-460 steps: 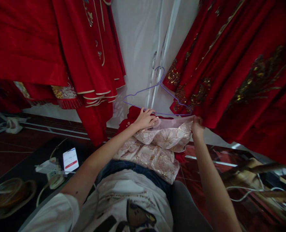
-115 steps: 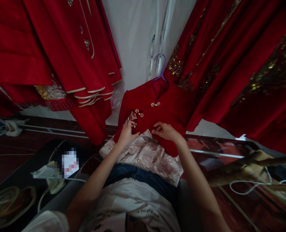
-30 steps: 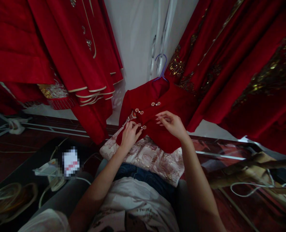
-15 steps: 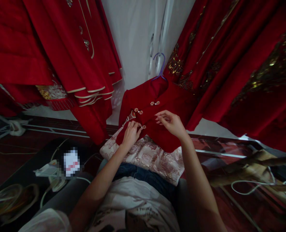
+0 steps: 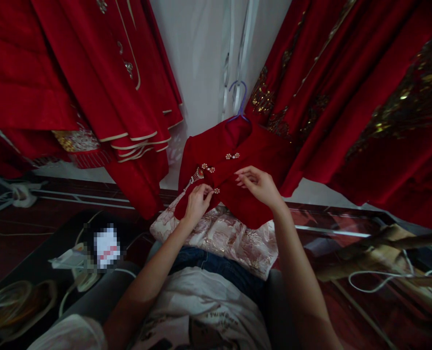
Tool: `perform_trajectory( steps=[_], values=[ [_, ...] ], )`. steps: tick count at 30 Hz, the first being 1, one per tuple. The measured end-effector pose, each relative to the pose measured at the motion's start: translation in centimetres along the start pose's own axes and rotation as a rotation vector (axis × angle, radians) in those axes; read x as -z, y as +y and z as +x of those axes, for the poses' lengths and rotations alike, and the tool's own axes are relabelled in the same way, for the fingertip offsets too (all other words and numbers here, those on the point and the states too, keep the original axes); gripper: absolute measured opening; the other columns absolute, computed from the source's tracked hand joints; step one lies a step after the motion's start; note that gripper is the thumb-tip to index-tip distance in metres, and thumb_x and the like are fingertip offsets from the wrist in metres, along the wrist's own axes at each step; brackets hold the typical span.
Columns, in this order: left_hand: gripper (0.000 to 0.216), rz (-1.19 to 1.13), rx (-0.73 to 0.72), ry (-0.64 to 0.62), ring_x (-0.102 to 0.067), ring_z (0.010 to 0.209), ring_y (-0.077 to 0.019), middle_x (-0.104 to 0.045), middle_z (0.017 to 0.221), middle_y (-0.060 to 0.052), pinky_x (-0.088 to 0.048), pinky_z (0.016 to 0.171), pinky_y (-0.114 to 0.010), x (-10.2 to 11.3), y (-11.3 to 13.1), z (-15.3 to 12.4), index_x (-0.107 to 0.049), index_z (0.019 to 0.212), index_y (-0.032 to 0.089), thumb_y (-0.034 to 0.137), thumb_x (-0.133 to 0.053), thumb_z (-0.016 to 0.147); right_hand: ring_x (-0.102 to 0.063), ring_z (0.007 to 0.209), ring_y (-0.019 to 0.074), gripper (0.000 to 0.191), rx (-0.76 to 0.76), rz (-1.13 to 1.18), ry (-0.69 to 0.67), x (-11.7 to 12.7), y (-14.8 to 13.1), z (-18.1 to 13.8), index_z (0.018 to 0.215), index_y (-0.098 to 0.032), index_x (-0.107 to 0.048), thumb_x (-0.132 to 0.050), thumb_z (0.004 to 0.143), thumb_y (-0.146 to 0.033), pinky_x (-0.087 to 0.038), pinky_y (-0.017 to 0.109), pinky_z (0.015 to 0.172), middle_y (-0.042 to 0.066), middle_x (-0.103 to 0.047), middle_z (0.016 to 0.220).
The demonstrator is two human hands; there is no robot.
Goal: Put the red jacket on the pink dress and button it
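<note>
A short red jacket (image 5: 197, 146) on a purple hanger (image 5: 242, 99) lies across my lap, with a pale pink and gold brocade cloth (image 5: 234, 238) under it. Its front carries beaded flower clasps: an upper clasp (image 5: 232, 156), a middle clasp (image 5: 208, 168) and a lower flower button (image 5: 216, 191). A beaded tassel ornament (image 5: 197, 174) hangs beside the middle one. My left hand (image 5: 197, 204) pinches the lower button at its left side. To the right, my right hand (image 5: 258, 182) is held over the jacket, thumb and fingertips together; anything between them is too small to make out.
Red garments (image 5: 135, 121) hang at the left, and red gowns with gold sequins (image 5: 347, 107) at the right. A dark table (image 5: 37, 253) at my left bears a cable, a clear bowl (image 5: 8, 301) and a blurred-out item. Wooden pieces (image 5: 376, 253) and a white cord lie at the right.
The camera view has shifted very slightly. Both hands keep nearly the same pose over the jacket.
</note>
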State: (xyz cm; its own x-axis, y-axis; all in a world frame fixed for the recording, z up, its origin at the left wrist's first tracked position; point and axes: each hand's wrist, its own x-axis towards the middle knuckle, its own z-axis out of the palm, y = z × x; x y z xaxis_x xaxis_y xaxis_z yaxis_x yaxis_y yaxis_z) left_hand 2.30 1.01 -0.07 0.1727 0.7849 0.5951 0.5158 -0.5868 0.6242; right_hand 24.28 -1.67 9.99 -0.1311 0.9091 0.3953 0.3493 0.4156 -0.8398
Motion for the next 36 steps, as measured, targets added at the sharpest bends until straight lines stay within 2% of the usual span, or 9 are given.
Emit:
perform_trajectory(
  steps=[4,8,13,17,19,22,27,31,36],
  values=[
    [0.018,0.093,-0.063,0.071,-0.058,0.093,-0.0208,-0.06,0.097,-0.007,-0.047,0.088,-0.035,0.7,0.5,1.5,-0.061,0.104,0.02,0.028,-0.058,0.088,-0.07,0.077,0.0155,0.021,-0.008,0.0,0.001,0.1,0.0,0.0,0.099,-0.018,-0.063,-0.057,0.085,-0.033,-0.059,0.031,0.071,0.005,-0.07,0.084],
    [0.03,0.319,-0.152,0.122,-0.05,0.104,-0.0256,-0.051,0.108,-0.012,-0.043,0.095,-0.042,2.4,0.3,5.0,-0.058,0.119,0.019,0.031,-0.051,0.092,-0.07,0.079,0.016,0.021,-0.004,0.0,0.008,0.3,-0.1,-0.1,0.099,-0.017,-0.063,-0.057,0.085,-0.031,-0.059,0.031,0.072,0.006,-0.07,0.085],
    [0.024,0.479,-0.359,-0.108,-0.045,0.113,-0.0285,-0.047,0.12,-0.014,-0.043,0.096,-0.047,4.3,-0.7,8.5,-0.065,0.108,0.019,0.029,-0.049,0.092,-0.07,0.077,0.0154,0.021,-0.01,-0.011,0.0,0.5,-0.1,-0.1,0.1,-0.017,-0.063,-0.055,0.086,-0.03,-0.058,0.031,0.072,0.006,-0.07,0.086],
    [0.018,0.418,-0.456,-0.262,-0.044,0.122,-0.029,-0.049,0.13,-0.013,-0.038,0.104,-0.052,5.2,-1.3,10.2,-0.067,0.099,0.019,0.024,-0.053,0.089,-0.07,0.077,0.0156,0.021,-0.003,-0.025,-0.001,0.5,0.0,-0.1,0.1,-0.018,-0.063,-0.055,0.086,-0.03,-0.058,0.032,0.072,0.006,-0.07,0.086],
    [0.015,0.298,-0.466,-0.317,-0.048,0.121,-0.0258,-0.057,0.123,-0.01,-0.029,0.112,-0.055,5.5,-1.6,11.0,-0.069,0.096,0.021,0.024,-0.057,0.087,-0.07,0.077,0.0156,0.021,-0.003,-0.033,-0.008,0.5,0.1,-0.1,0.101,-0.018,-0.063,-0.054,0.086,-0.03,-0.058,0.032,0.072,0.006,-0.07,0.086],
    [0.013,0.076,-0.435,-0.396,-0.059,0.103,-0.0197,-0.068,0.099,-0.004,-0.023,0.117,-0.052,5.6,-2.1,11.9,-0.071,0.093,0.025,0.025,-0.062,0.084,-0.07,0.076,0.0158,0.021,-0.005,-0.042,-0.007,0.5,0.2,-0.1,0.101,-0.018,-0.063,-0.054,0.086,-0.03,-0.058,0.032,0.072,0.006,-0.07,0.086],
    [0.01,-0.091,-0.389,-0.357,-0.06,0.081,-0.0162,-0.068,0.081,-0.002,-0.029,0.114,-0.045,4.9,-2.3,12.6,-0.072,0.088,0.026,0.025,-0.069,0.078,-0.07,0.076,0.016,0.022,0.003,-0.044,-0.005,0.8,0.2,-0.1,0.101,-0.018,-0.063,-0.054,0.087,-0.031,-0.058,0.031,0.071,0.006,-0.07,0.086],
    [0.02,0.133,-0.489,-0.216,-0.056,0.098,-0.0216,-0.066,0.1,-0.008,-0.032,0.107,-0.047,2.9,-0.7,13.1,-0.07,0.102,0.023,0.029,-0.056,0.089,-0.07,0.077,0.0158,0.022,0.004,-0.046,-0.013,0.9,0.3,-0.1,0.102,-0.018,-0.063,-0.053,0.088,-0.031,-0.058,0.031,0.072,0.006,-0.07,0.088],
    [0.028,0.39,-0.592,-0.178,-0.047,0.114,-0.0279,-0.056,0.12,-0.013,-0.034,0.1,-0.046,-0.5,2.5,13.9,-0.063,0.112,0.018,0.031,-0.047,0.094,-0.07,0.077,0.0156,0.021,-0.002,-0.051,-0.02,0.8,0.2,-0.2,0.102,-0.018,-0.063,-0.053,0.088,-0.029,-0.058,0.032,0.073,0.006,-0.07,0.087]
  ],
)
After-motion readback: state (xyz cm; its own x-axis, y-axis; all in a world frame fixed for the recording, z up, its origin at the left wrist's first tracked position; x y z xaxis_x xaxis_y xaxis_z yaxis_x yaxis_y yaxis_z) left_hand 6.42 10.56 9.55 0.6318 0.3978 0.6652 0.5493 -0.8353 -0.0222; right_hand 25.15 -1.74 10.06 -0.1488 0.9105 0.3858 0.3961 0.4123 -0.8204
